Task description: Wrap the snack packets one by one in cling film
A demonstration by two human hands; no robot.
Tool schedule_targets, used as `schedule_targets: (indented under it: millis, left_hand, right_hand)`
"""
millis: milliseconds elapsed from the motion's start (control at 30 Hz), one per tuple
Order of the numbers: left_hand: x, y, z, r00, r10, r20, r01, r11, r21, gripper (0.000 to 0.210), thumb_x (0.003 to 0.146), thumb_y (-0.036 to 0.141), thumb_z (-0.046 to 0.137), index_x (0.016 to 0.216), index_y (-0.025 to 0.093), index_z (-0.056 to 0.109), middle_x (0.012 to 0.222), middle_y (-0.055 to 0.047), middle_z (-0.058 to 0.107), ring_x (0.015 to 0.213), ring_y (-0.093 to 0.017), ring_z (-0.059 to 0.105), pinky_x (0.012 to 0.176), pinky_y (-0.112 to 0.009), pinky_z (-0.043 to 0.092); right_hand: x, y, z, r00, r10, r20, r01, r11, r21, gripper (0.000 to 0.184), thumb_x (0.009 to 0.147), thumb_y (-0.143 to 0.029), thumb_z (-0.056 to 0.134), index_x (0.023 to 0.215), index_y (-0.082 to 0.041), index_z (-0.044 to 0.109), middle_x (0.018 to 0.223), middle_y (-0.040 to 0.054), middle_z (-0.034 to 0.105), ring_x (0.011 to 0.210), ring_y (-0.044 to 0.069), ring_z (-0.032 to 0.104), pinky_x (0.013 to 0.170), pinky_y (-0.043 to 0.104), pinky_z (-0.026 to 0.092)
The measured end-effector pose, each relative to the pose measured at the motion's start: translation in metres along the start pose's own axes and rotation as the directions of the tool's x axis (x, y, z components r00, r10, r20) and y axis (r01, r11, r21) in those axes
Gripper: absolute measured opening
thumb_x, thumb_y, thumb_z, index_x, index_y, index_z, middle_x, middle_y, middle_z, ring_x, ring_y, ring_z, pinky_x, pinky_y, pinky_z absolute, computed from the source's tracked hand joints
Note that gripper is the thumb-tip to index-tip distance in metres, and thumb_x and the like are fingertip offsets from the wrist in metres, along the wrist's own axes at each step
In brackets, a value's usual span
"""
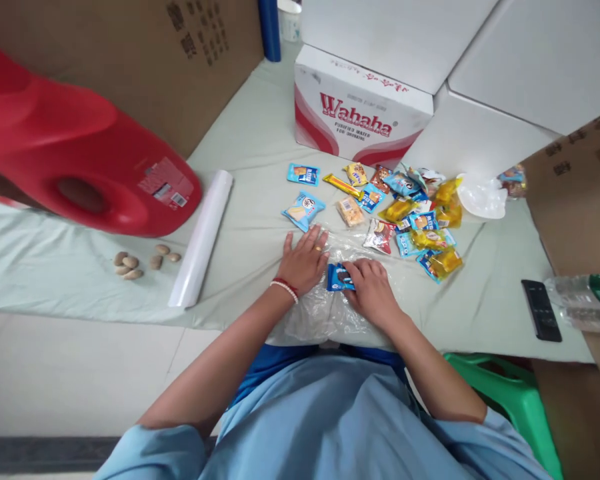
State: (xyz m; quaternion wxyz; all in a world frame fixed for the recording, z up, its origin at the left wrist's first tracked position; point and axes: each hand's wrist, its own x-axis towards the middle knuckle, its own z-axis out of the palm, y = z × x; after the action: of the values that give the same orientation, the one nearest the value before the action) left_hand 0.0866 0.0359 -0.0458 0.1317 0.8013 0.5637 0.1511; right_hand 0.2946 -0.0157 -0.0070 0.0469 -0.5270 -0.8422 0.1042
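At a cloth-covered table (250,280), we are holding both forearms over the near edge, palms facing down above a sheet of clear plastic (305,321). Our left hand (300,263) is lying nearly flat, its fingers loosely spread, pointing away from us and gripping nothing; a ring (319,249) is showing on one finger, and red and white bracelets (286,288) are circling the wrist. Our right hand (373,290) is angling inward, its fingers bending over the right end of a blue packet (336,277); whether they are pinching it, we cannot tell. That packet is lying on the plastic between the two hands. Just beyond the left fingertips, a pale blue snack bag (304,210) is sitting. Beyond the right fingers, a red-and-white packet (379,236) is lying, with wrapped snacks (425,223) spreading farther right. Well left of the left fingers, a white roll (203,240) is lying.
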Motion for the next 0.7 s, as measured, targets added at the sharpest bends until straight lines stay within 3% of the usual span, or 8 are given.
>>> schedule_targets:
  millis: [167,333,400,533,600,700]
  left_hand:
    - [-0.017,-0.014,-0.011,0.998,0.052,-0.043,-0.054,0.998,-0.045,0.057,0.104,0.037,0.036,0.158,0.019,0.039,0.173,-0.014,0.022,0.160,-0.028,0.020,0.127,-0.056,0.022]
    - [-0.046,-0.023,-0.016,0.988,0.132,-0.083,-0.128,0.990,0.056,0.047,0.102,0.032,0.043,0.146,0.020,0.054,0.168,-0.015,0.034,0.159,-0.030,0.026,0.127,-0.058,0.022]
    - [-0.060,-0.024,-0.021,0.978,0.176,-0.109,-0.169,0.983,0.071,0.042,0.102,0.029,0.044,0.140,0.021,0.060,0.164,-0.015,0.042,0.157,-0.030,0.029,0.127,-0.059,0.025]
    - [-0.092,-0.021,-0.035,0.916,0.384,-0.116,-0.390,0.920,-0.035,0.034,0.100,0.025,0.049,0.131,0.023,0.064,0.145,-0.013,0.063,0.150,-0.027,0.042,0.126,-0.055,0.031]
    - [-0.108,-0.021,-0.038,0.880,0.473,-0.036,-0.473,0.869,-0.145,0.038,0.098,0.036,0.059,0.133,0.020,0.062,0.142,-0.015,0.065,0.146,-0.028,0.048,0.122,-0.050,0.040]
    - [-0.124,-0.023,-0.036,0.858,0.507,0.084,-0.479,0.847,-0.230,0.043,0.097,0.044,0.063,0.130,0.018,0.064,0.147,-0.018,0.060,0.143,-0.030,0.051,0.119,-0.049,0.046]
  right_hand:
    - [0.003,0.000,-0.001,1.000,0.014,0.002,-0.014,1.000,-0.018,0.057,0.091,-0.027,0.069,0.146,-0.021,0.054,0.129,0.0185,0.061,0.125,0.037,0.050,0.118,0.059,0.031]
    - [0.002,0.000,0.005,0.999,0.016,-0.028,-0.013,0.996,0.092,0.062,0.093,-0.030,0.068,0.152,-0.022,0.048,0.140,0.0190,0.057,0.138,0.036,0.045,0.122,0.063,0.023]
    - [-0.006,0.004,0.000,0.998,0.018,-0.052,-0.008,0.982,0.190,0.070,0.094,-0.037,0.069,0.157,-0.022,0.041,0.148,0.0198,0.052,0.141,0.037,0.043,0.121,0.065,0.025]
    - [-0.048,0.023,-0.015,0.986,-0.056,-0.156,0.113,0.915,0.387,0.063,0.099,-0.043,0.062,0.155,-0.023,0.042,0.147,0.0192,0.053,0.138,0.033,0.048,0.116,0.057,0.040]
    - [-0.077,0.035,-0.015,0.982,-0.142,-0.126,0.184,0.875,0.448,0.059,0.097,-0.045,0.065,0.150,-0.024,0.049,0.141,0.0179,0.057,0.134,0.032,0.051,0.113,0.054,0.045]
    - [-0.113,0.049,-0.002,0.979,-0.196,-0.057,0.198,0.847,0.493,0.049,0.095,-0.043,0.069,0.140,-0.025,0.059,0.139,0.0163,0.060,0.135,0.032,0.052,0.113,0.054,0.047]
